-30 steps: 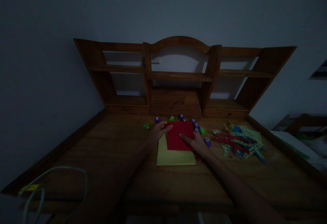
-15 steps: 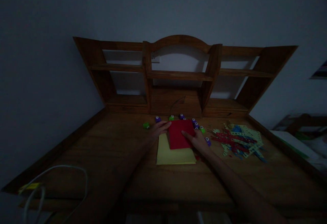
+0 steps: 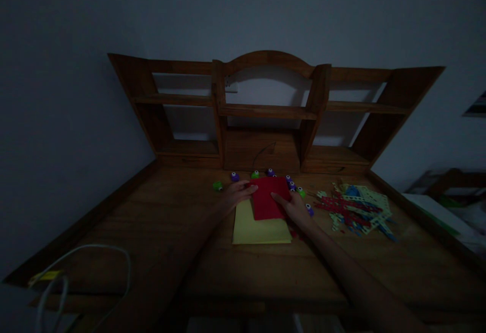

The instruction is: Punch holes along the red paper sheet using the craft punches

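Head view, dim light; holding red sheet (image 3: 268, 206) in both hands, over yellow paper (image 3: 260, 233) on wooden bench (image 3: 170, 267); pinching near upper left corner with left hand (image 3: 237, 196), thumb laid on the red face; gripping right edge with right hand (image 3: 298, 210), thumb reaching inward, other fingers mostly hidden; cannot tell how firm the pressure, nor whether touching the yellow paper beneath.

To handle well, as judged from here: support from both sides, light and even; avoid pulling outward, for fear of tearing or buckling what looks thin; sight along edges rather than across the middle, being slightly turned against the yellow paper; flatten fingertips rather than dig in, to spare the surface a dent; mind purple toys (image 3: 235, 176) and green toys (image 3: 217, 186), some right behind the far edge and easily nudged.

Also noted: at right, loose heap of plastic strips (image 3: 355, 210), red, blue and pale; by right wrist, small red scraps (image 3: 294, 233); at near left, white cable (image 3: 94, 245); at back, wooden shelf unit (image 3: 266, 113).
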Demonstrator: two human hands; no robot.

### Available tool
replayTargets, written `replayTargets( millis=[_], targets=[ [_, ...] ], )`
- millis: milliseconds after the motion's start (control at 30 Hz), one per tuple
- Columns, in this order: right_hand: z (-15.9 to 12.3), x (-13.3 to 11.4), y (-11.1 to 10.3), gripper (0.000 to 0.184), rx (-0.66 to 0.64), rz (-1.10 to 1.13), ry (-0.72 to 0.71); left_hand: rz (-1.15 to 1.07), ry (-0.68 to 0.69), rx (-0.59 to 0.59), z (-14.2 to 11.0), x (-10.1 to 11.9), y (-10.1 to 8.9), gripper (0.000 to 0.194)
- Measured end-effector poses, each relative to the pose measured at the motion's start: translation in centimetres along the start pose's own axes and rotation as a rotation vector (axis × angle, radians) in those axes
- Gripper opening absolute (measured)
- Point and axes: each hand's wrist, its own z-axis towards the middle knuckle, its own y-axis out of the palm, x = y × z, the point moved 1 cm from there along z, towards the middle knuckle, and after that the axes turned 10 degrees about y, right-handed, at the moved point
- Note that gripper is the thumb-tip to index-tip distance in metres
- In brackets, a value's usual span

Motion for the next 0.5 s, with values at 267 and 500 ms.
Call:
replayTargets(
  millis=[267,500],
  targets=[
    [-0.5,-1.0,-0.1,0.044,0.102,0.035,0.047,0.178,0.008,0.008,0.3,-1.0,-0.8,0.047],
    [-1.3,-3.2,-0.7,0.054,0.224,-0.052,-0.124,0.172,-0.025,-0.107,-0.3,0.2,0.3,0.051]
  ],
)
